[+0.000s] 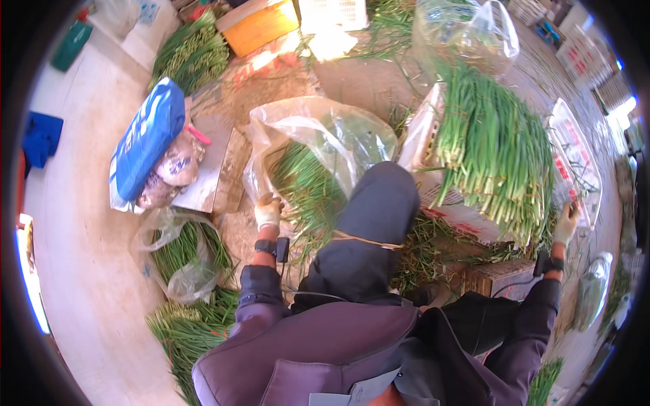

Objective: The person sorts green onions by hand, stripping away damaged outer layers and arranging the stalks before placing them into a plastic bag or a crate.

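My left hand (pixel 268 211), in a pale glove with brownish fingertips, is at the near-left edge of a clear plastic bag (pixel 318 111). Its fingers are curled; what they hold, if anything, is hidden. Loose long green stalks (pixel 308 179) lie inside that bag and spill toward me. Out to the right, my gloved right hand (pixel 567 220) closes at the near corner of a white crate (pixel 588 177). Beside it, a thick heap of green, chive-like stalks (pixel 494 149) with pale cut ends rests across another white crate (pixel 423 128). A tan band (pixel 369 240) circles my raised knee.
At left sit a blue package (pixel 150 139) and a clear bag of greens (pixel 179 254). More bundles (pixel 193 54) lie at the back beside an orange box (pixel 259 26). Stalk scraps (pixel 426 254) litter the floor near a wooden box (pixel 494 277). Another plastic bag (pixel 467 30) stands behind the heap.
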Motion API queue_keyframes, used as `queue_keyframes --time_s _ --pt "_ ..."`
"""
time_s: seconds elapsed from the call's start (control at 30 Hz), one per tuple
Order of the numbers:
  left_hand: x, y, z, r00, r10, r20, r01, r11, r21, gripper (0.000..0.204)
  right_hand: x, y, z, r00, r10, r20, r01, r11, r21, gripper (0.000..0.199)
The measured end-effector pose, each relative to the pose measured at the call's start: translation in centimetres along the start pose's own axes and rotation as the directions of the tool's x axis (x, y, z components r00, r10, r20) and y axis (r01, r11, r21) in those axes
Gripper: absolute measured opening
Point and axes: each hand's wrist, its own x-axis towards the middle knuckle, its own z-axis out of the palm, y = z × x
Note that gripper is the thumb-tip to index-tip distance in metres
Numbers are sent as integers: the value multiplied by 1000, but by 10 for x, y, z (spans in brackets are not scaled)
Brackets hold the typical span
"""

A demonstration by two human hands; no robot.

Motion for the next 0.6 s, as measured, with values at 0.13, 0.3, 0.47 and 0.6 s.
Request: queue_keyframes --time_s 0.13,0.3,0.47,0.6 --pt "47 -48 -3 965 241 102 -255 954 158 37 -20 -56 -3 998 -55 -33 61 975 212 46" --pt "80 -60 50 931 113 347 -350 548 760 74 -60 -104 -30 999 -26 20 22 984 179 45" --pt "49 -101 72 936 -182 300 -246 270 931 119 -93 -154 -22 996 -51 71 44 993 106 44" --pt "15 -118 60 912 -256 319 -238 302 923 120 -108 -168 -4 984 -71 162 44 985 169 44"
